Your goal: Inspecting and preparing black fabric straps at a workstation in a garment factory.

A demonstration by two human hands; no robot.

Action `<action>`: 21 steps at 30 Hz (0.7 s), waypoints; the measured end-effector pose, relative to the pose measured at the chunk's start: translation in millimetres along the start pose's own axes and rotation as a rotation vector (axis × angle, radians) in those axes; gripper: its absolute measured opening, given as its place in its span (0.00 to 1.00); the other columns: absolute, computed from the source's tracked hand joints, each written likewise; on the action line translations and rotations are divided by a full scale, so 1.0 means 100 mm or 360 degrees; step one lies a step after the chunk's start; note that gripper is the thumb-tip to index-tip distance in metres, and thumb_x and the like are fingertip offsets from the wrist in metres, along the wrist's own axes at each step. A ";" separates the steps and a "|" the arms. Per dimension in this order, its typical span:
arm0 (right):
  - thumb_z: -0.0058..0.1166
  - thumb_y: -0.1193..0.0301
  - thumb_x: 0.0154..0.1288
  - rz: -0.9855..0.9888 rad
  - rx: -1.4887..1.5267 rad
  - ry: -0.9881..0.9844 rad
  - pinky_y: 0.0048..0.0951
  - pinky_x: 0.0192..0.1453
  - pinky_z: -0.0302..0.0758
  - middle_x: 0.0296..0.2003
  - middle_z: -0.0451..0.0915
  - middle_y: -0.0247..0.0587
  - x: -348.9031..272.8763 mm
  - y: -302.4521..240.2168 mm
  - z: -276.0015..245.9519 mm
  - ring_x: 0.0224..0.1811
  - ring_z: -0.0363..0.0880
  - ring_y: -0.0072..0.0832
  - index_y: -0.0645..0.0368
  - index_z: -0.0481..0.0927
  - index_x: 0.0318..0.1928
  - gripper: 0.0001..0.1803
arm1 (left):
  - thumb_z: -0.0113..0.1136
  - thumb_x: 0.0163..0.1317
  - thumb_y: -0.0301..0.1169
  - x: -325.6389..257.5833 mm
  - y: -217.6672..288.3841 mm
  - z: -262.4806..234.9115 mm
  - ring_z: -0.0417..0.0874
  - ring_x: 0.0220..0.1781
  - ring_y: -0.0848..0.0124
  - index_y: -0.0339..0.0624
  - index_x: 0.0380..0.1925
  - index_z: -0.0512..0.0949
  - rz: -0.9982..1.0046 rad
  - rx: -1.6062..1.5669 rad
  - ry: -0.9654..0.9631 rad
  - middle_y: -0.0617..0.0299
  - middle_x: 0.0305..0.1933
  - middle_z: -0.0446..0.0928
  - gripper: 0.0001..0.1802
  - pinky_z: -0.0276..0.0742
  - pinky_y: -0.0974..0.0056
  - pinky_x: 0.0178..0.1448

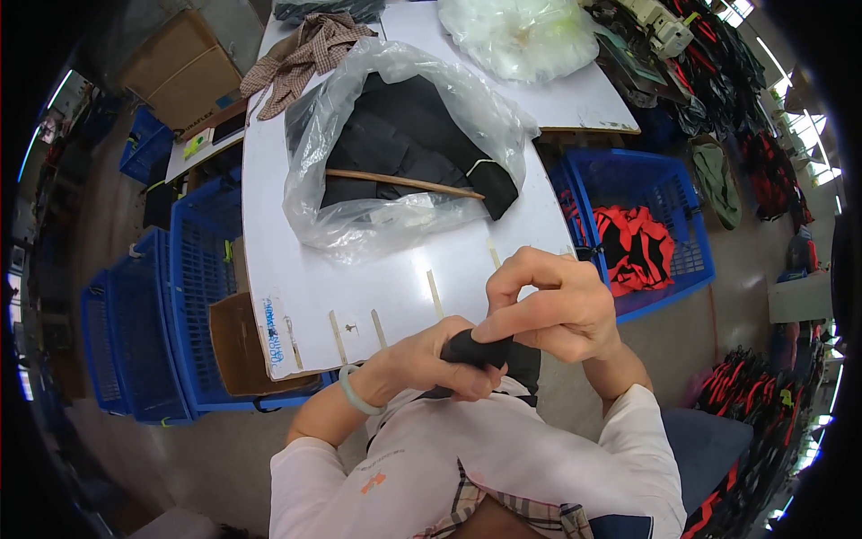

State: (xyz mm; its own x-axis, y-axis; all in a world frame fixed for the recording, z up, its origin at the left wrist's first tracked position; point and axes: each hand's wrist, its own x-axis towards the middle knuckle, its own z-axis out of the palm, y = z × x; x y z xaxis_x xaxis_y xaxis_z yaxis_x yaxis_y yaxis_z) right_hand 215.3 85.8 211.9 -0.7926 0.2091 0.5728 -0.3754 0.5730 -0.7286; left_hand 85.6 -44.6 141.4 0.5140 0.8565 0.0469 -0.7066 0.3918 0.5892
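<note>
- The left hand point(422, 364) is closed around a small black fabric piece point(480, 349); its grip wraps the piece from below, thumb and fingers curled tight on the cloth.
- The right hand point(557, 305) closes on the same black fabric piece from above; its fingertips point(492, 331) pinch the upper edge, with no gap visible in the grip.
- The black fabric piece is held in the air just in front of the person's chest, near the front edge of the white tabletop point(395, 287) and not touching it.
- A pale green bangle point(356, 391) sits on the left wrist.
- On the tabletop, well apart from the hands, an open clear plastic bag point(395, 135) holds a stack of black fabric pieces point(404, 148); a thin wooden stick point(404, 182) lies across the stack.
- Step in hand, as a judgement: both hands appear to be working the piece between the fingers, folding or turning it. Which of the two cannot be told, since the hands hide most of the cloth.
- Next move, as a judgement: it calls for one grip to stay firm while the other shifts along the edge.
- A blue crate point(660, 193) with red garments point(633, 247) stands to the right of the tabletop.
</note>
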 end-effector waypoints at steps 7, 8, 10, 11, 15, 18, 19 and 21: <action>0.56 0.82 0.33 0.0069 0.0313 -0.0051 0.22 0.25 0.67 0.28 0.75 0.40 0.00 0.03 0.02 0.25 0.73 0.26 0.62 0.85 0.30 0.16 | 0.67 0.45 0.27 0.00 -0.01 0.00 0.68 0.23 0.75 0.35 0.22 0.72 0.0064 0.0005 -0.0097 0.66 0.19 0.68 0.11 0.63 0.71 0.26; 0.56 0.82 0.33 0.0083 0.0324 -0.0060 0.22 0.25 0.67 0.28 0.75 0.40 0.00 0.04 0.02 0.25 0.73 0.26 0.63 0.85 0.30 0.16 | 0.67 0.45 0.27 0.00 -0.01 -0.02 0.68 0.23 0.75 0.35 0.22 0.72 0.0055 0.0005 -0.0095 0.66 0.19 0.68 0.11 0.63 0.71 0.26; 0.56 0.82 0.32 0.0079 0.0372 -0.0069 0.22 0.26 0.67 0.28 0.75 0.40 -0.01 0.08 0.01 0.25 0.73 0.27 0.63 0.85 0.30 0.16 | 0.66 0.45 0.26 -0.02 -0.05 -0.07 0.67 0.21 0.76 0.36 0.25 0.72 0.0003 -0.0014 -0.0176 0.66 0.18 0.66 0.12 0.62 0.70 0.25; 0.56 0.82 0.32 0.0071 0.0417 -0.0088 0.22 0.26 0.67 0.28 0.75 0.41 -0.01 0.10 0.00 0.26 0.73 0.27 0.63 0.85 0.30 0.16 | 0.66 0.45 0.26 -0.01 -0.07 -0.08 0.67 0.21 0.76 0.36 0.25 0.72 -0.0006 -0.0016 -0.0173 0.66 0.18 0.66 0.12 0.62 0.70 0.25; 0.56 0.82 0.34 0.0083 0.0491 -0.0092 0.23 0.28 0.67 0.29 0.75 0.41 0.00 0.11 0.00 0.27 0.73 0.28 0.64 0.85 0.30 0.15 | 0.67 0.48 0.29 0.00 -0.07 0.00 0.63 0.17 0.77 0.36 0.28 0.72 0.0026 -0.0397 -0.0317 0.66 0.16 0.65 0.13 0.60 0.69 0.21; 0.56 0.83 0.43 0.0116 0.0435 -0.0016 0.23 0.31 0.69 0.30 0.76 0.42 0.01 0.17 0.00 0.29 0.73 0.27 0.66 0.83 0.32 0.11 | 0.65 0.53 0.41 0.02 -0.09 -0.01 0.62 0.15 0.77 0.37 0.28 0.71 0.0110 -0.0555 -0.0316 0.68 0.15 0.64 0.19 0.58 0.70 0.19; 0.56 0.83 0.48 0.0138 0.0377 0.0042 0.22 0.32 0.69 0.31 0.76 0.42 0.01 0.21 0.02 0.30 0.74 0.26 0.67 0.82 0.34 0.10 | 0.63 0.55 0.49 0.03 -0.07 -0.02 0.61 0.14 0.77 0.38 0.27 0.70 0.0181 -0.0597 -0.0354 0.68 0.14 0.63 0.24 0.57 0.71 0.18; 0.52 0.81 0.58 0.0781 0.0919 0.0413 0.21 0.37 0.74 0.36 0.75 0.40 -0.06 0.17 0.09 0.32 0.74 0.19 0.67 0.74 0.47 0.15 | 0.43 0.64 0.59 0.05 0.06 -0.05 0.56 0.12 0.78 0.42 0.24 0.66 0.0504 -0.0460 0.0121 0.69 0.14 0.58 0.29 0.56 0.71 0.16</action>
State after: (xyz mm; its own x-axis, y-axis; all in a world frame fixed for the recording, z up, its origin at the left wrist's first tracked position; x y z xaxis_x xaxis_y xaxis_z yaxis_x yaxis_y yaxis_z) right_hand 209.2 87.0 193.1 -0.8213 0.5493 0.1541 -0.2587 -0.1179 -0.9587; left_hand 81.7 -36.2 141.5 0.2203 0.9677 0.1228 -0.9363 0.1745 0.3046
